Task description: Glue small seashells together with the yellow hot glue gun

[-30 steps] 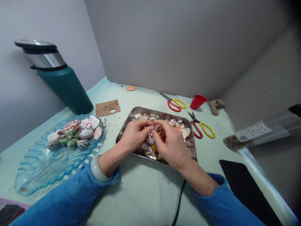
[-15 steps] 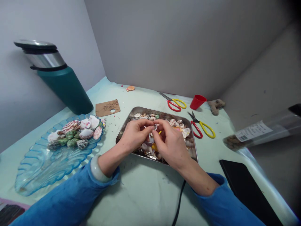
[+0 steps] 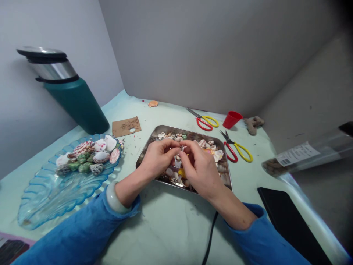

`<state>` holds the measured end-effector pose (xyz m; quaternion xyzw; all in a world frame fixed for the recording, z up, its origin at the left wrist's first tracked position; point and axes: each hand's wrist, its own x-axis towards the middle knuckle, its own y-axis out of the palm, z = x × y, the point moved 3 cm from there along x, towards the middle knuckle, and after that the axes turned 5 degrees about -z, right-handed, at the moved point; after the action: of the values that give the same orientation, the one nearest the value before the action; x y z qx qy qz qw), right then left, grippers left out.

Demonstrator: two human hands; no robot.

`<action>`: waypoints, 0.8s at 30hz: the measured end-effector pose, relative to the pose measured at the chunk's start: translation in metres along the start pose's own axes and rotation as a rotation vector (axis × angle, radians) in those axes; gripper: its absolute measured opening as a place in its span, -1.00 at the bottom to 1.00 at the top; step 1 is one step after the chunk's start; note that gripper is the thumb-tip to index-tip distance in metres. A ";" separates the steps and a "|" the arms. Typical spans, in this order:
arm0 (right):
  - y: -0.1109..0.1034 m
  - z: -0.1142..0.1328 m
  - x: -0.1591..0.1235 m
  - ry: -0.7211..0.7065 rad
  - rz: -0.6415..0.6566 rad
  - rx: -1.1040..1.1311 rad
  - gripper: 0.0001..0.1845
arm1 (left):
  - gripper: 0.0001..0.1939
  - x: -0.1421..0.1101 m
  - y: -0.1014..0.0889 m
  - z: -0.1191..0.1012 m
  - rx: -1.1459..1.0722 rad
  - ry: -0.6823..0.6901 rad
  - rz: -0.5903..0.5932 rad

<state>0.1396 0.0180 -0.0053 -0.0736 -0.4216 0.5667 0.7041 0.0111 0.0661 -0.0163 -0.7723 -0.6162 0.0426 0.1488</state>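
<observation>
Over the metal tray (image 3: 165, 128), my left hand (image 3: 158, 156) and my right hand (image 3: 202, 165) meet fingertip to fingertip. Pinched between them is a small pale shell-like piece (image 3: 182, 148), mostly covered by the fingers, so its exact kind is unclear. Both hands are closed, thumbs against forefingers. Beneath them the tray holds many small seashells (image 3: 202, 143), pale pieces and a yellow piece (image 3: 181, 172). My right hand hides part of the tray's near side.
At left, a blue glass dish (image 3: 55, 200) carries larger shells and green stones; a teal bottle (image 3: 77, 99) stands behind it. Beyond the tray are cardboard (image 3: 125, 127), two pairs of scissors (image 3: 229, 139) and a red cup (image 3: 232, 120). A black flat object (image 3: 286, 217) and a cable (image 3: 211, 235) lie at right.
Both hands stay in place over the tray. Only the fingertips shift slightly around the small piece, the right thumb moving a little; everything else is unchanged.
</observation>
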 end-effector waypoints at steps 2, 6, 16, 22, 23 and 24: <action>0.000 0.000 0.000 -0.001 0.000 0.000 -0.77 | -0.82 0.000 0.000 -0.001 0.003 0.002 -0.003; -0.001 0.000 -0.001 0.007 0.008 -0.003 -0.76 | -0.80 -0.001 0.000 -0.002 -0.003 -0.014 -0.016; 0.000 -0.001 -0.001 0.004 -0.012 -0.039 -0.75 | -0.77 -0.002 0.000 0.000 -0.037 -0.020 -0.007; 0.000 -0.002 -0.001 0.007 -0.011 -0.052 -0.74 | -0.80 -0.002 0.000 0.000 -0.017 -0.020 -0.015; 0.000 -0.002 -0.001 0.004 -0.011 -0.049 -0.74 | -0.81 -0.002 0.000 -0.001 -0.018 -0.020 -0.016; 0.000 -0.002 -0.001 0.001 -0.010 -0.044 -0.74 | -0.82 -0.002 0.000 -0.001 -0.021 -0.021 -0.016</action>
<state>0.1405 0.0181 -0.0067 -0.0872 -0.4337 0.5538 0.7054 0.0110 0.0639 -0.0154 -0.7682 -0.6244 0.0429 0.1345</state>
